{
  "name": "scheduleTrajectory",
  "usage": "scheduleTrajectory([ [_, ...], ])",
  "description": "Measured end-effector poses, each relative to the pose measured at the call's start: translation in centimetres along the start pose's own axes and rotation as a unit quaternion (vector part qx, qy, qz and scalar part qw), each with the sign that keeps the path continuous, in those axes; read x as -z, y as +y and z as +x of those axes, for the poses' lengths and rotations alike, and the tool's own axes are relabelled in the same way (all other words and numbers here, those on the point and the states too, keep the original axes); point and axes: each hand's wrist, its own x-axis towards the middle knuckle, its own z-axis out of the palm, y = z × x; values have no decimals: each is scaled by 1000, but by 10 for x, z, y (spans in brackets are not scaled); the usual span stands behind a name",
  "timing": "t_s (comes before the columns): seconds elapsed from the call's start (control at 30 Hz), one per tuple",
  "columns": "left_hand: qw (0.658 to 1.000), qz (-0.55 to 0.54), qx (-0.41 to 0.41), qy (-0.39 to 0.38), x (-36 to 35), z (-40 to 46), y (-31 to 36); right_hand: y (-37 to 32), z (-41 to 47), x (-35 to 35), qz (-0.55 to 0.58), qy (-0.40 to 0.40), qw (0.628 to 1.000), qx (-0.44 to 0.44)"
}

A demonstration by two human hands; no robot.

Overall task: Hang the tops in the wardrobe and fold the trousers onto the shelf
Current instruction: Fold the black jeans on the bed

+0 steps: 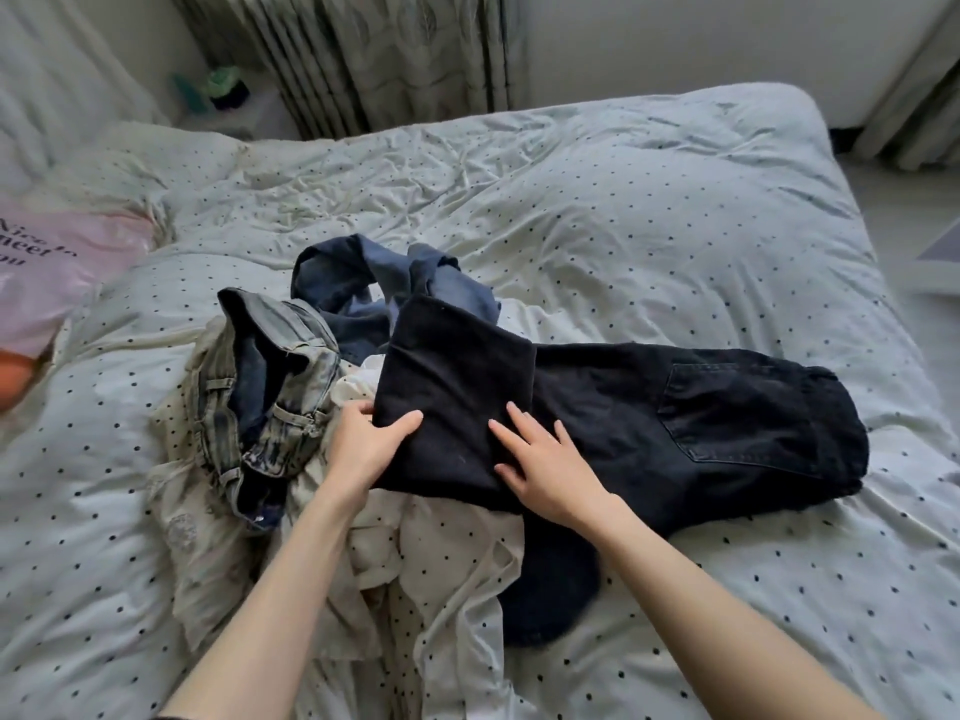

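Note:
Black jeans point(675, 407) lie across the bed, waist and back pocket to the right, one leg folded over on top at the left. My left hand point(363, 439) grips the lower left edge of that folded leg, thumb on top. My right hand point(540, 459) rests flat and spread on the black fabric beside it. To the left lies a crumpled pair of washed grey-blue jeans point(270, 387). Behind them sits a bunched blue denim garment point(395, 283). A cream dotted top point(415, 553) spreads under my forearms.
The bed point(649, 210) wears a white quilt with small dark dots. A pink bag with printed words point(47, 272) lies at the left edge. A patterned curtain point(395, 59) hangs beyond the bed. Floor shows at the far right point(930, 314).

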Motion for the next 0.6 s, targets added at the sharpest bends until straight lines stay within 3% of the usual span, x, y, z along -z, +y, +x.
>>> scheduleTrajectory([
  [0.1,997,-11,-62,32,-13,-25,30,22,-22,23,120,94,988,-32],
  [0.17,989,9,-147,6,-37,-52,52,43,-41,42,233,161,953,-108],
  [0.27,949,58,-275,-144,-86,-87,74,68,-62,65,450,246,832,-213],
  [0.33,906,127,-309,-261,-122,-105,73,83,-76,73,495,263,795,-234],
  [0.4,883,182,-297,-315,-148,-110,60,93,-91,70,458,266,817,-227],
  [0.5,934,139,-243,-221,-153,-94,34,91,-103,49,326,221,904,-165],
  [0.6,971,126,-113,-169,-147,-68,8,95,-100,26,157,150,967,-135],
])
